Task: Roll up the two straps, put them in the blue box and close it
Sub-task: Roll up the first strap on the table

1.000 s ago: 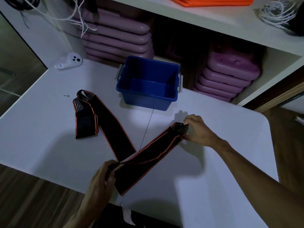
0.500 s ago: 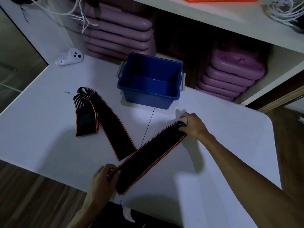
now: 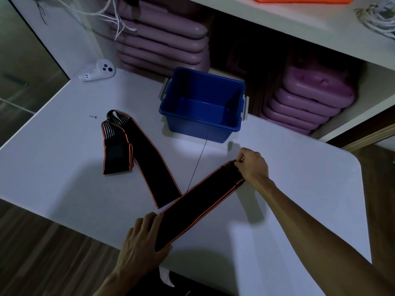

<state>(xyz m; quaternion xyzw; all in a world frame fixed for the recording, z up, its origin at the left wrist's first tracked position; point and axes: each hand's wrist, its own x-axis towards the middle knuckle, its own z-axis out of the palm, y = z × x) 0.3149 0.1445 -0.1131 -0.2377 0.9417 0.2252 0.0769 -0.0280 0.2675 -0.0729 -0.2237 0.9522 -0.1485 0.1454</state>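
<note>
The left hand [image 3: 141, 244] lies at 6 o'clock on the table [image 3: 53, 167], fingers spread flat over the near end of the near strap [image 3: 201, 201], thumb under its lower corner. The right hand [image 3: 253, 165] sits at 3 o'clock of table centre, fingertips pinching the far, ribbed end of the same strap. Between the two hands the strap lies flat on the surface, running from 6 o'clock up toward 2 o'clock.

The second strap [image 3: 136, 154] lies at 9 o'clock of centre, folded over on itself at its ribbed end, untouched. Its free end stops just beside the near strap; contact between them cannot be confirmed.

The blue box [image 3: 203, 124] stands open and empty at 12 o'clock, grey latches on both sides. No lid is visible.

Handling assessment: both straps appear to be light, soft, elastic webbing with orange edging. Expect no stiffness; the material will sag if lifted and a roll will tend to loosen when released. Take hold at one short end, across the full width, and roll along the table while the other hand keeps the length straight. Keep pressure on the finished roll until it rests inside the box.
</note>
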